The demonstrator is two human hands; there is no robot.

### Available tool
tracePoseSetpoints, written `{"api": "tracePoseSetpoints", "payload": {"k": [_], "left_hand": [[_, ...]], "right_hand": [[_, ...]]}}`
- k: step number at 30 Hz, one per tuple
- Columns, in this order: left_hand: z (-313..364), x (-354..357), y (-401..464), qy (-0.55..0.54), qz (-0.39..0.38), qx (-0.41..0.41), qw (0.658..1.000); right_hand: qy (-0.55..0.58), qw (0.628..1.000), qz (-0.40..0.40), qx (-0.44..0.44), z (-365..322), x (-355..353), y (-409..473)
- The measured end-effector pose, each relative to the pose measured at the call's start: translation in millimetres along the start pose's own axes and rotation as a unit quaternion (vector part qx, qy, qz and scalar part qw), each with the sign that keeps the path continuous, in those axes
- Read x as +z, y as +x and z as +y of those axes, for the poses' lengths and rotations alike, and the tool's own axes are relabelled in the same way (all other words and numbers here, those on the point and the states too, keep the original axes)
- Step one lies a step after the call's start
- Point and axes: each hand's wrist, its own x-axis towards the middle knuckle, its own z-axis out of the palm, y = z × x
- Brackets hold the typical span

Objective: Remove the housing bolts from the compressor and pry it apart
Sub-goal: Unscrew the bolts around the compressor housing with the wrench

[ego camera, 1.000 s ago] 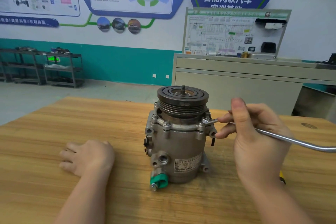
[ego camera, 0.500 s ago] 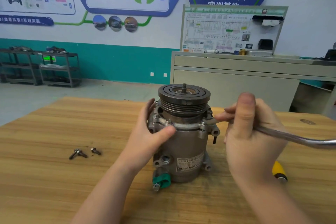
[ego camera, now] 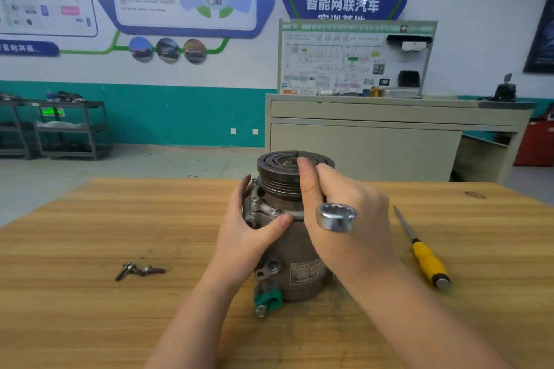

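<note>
Nearest me, the right hand (ego camera: 347,219) has its grip curled round a wrench (ego camera: 336,216), whose ring end points at the viewer while the thumb reaches up to the pulley. The left hand (ego camera: 248,228) grips the compressor (ego camera: 287,252) from its left side, thumb across the flange. The compressor stands upright mid-table (ego camera: 90,323). Loose bolts (ego camera: 139,270) lie well to its left, a yellow-handled screwdriver (ego camera: 424,257) to its right. Beyond stands a grey cabinet (ego camera: 374,141).

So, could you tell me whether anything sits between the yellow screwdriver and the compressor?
Yes: the right hand, gripping the wrench, and its forearm lie between the screwdriver on the table and the compressor, which the left hand steadies.
</note>
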Motion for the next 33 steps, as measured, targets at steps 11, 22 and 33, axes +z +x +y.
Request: {"api": "tracePoseSetpoints", "payload": {"k": [11, 22, 33], "left_hand": [[1.4, 3.3, -3.2, 0.041, 0.029, 0.016, 0.999], [-2.9, 7.0, -3.0, 0.005, 0.050, 0.005, 0.999], [-2.6, 16.4, -11.2, 0.055, 0.105, 0.019, 0.993]], "right_hand": [[0.471, 0.788, 0.133, 0.374, 17.8, -7.3, -33.3], [0.608, 0.493, -0.170, 0.599, 101.3, -7.5, 1.7], [0.327, 0.878, -0.016, 0.350, 53.1, -41.3, -9.1]]}}
